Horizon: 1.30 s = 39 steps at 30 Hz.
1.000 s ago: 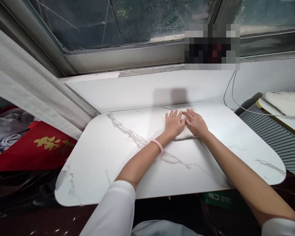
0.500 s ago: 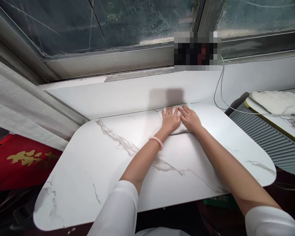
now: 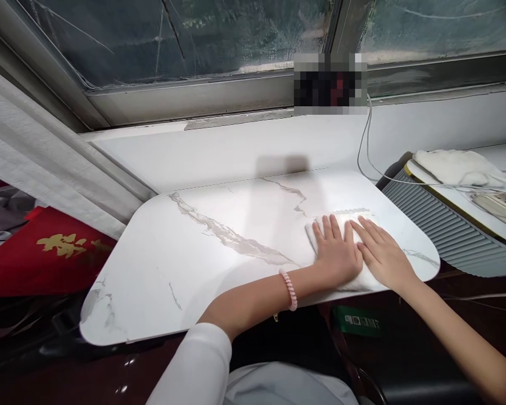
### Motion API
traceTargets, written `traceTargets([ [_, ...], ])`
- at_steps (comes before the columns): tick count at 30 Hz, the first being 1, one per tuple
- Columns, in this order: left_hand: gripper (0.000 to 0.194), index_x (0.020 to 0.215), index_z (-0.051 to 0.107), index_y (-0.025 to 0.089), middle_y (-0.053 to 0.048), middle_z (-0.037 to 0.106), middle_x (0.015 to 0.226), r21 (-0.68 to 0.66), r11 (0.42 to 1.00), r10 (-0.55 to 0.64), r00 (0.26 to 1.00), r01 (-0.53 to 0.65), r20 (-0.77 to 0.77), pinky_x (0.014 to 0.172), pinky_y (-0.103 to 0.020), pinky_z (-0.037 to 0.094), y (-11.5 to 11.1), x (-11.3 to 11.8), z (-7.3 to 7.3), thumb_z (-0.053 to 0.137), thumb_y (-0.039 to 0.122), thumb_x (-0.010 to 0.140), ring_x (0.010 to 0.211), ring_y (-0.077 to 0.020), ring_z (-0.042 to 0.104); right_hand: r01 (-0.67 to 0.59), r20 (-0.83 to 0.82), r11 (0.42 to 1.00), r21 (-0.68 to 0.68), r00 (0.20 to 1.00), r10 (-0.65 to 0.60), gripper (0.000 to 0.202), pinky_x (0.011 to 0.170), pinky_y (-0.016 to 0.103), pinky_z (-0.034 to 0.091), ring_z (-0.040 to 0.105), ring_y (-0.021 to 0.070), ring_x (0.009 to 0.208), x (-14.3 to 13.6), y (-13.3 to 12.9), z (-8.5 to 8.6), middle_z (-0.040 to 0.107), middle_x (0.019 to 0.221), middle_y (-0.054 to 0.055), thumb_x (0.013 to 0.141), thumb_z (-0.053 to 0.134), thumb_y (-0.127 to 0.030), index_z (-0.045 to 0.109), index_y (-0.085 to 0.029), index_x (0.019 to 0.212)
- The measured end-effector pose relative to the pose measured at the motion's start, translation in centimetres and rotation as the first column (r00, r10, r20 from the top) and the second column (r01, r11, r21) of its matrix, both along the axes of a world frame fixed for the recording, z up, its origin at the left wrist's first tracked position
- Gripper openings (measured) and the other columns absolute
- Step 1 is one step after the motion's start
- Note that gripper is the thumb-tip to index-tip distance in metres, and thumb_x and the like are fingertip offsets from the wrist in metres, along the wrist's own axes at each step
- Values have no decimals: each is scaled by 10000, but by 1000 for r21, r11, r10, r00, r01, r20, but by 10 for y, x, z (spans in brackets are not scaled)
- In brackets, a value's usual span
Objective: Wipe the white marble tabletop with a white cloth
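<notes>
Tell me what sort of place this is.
Likely a room indoors, perhaps in a home: a marble-patterned table stands against the white wall beneath a window, with a pale curtain on the left.

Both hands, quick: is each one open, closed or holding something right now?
Left hand: open, palm down on the white cloth.
Right hand: open, palm down on the same cloth.

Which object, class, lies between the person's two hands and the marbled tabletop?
A white cloth: the head view shows it under the left hand and the right hand, on the marbled tabletop.
</notes>
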<state>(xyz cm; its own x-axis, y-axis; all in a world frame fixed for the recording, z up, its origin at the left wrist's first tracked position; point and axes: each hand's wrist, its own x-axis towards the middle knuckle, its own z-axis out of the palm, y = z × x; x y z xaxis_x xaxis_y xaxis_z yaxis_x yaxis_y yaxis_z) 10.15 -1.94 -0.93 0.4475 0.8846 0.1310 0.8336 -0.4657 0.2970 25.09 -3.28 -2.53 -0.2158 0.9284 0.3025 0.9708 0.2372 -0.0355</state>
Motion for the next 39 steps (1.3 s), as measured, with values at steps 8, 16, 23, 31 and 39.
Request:
traceTargets([
  [8,628,1509,229,56,-219,238,1567,9,998,-70,997,70,17,1148,-652,141,-24,23,0,258,374,968,1456,-415,123,32,-1,998,-45,999,-32,576,1126,511,353,307,267,1433,29,-29,-3,290,1587,25,972,244,-319,200,-298,1546],
  [16,598,1493,292,90,-192,271,1563,-8,998,-64,998,64,15,1162,-611,127,46,46,2,284,367,964,1456,-379,163,83,-16,996,-38,996,-84,562,1136,494,335,324,258,1424,46,43,-4,367,1550,65,953,241,-308,337,-230,1501],
  [23,567,1494,307,129,-159,272,1570,-32,999,-14,1000,13,-14,1177,-568,121,139,61,4,279,333,965,1461,-329,182,106,-10,994,-35,994,-106,552,1124,492,342,381,281,1390,53,142,1,427,1506,128,937,259,-289,461,-129,1425],
  [31,543,1489,332,185,-116,304,1564,-14,999,47,998,-47,-48,1183,-537,136,214,66,4,282,325,966,1450,-291,228,89,12,995,-49,996,-89,549,1112,463,353,405,278,1371,55,220,4,435,1500,135,939,268,-290,459,-123,1426],
  [39,523,1474,365,193,-111,346,1544,58,995,85,996,-83,-38,1180,-526,156,220,64,2,283,322,974,1436,-286,258,53,-11,998,-36,999,-53,552,1114,479,349,385,288,1384,59,235,0,422,1508,134,946,271,-311,443,-124,1436],
])
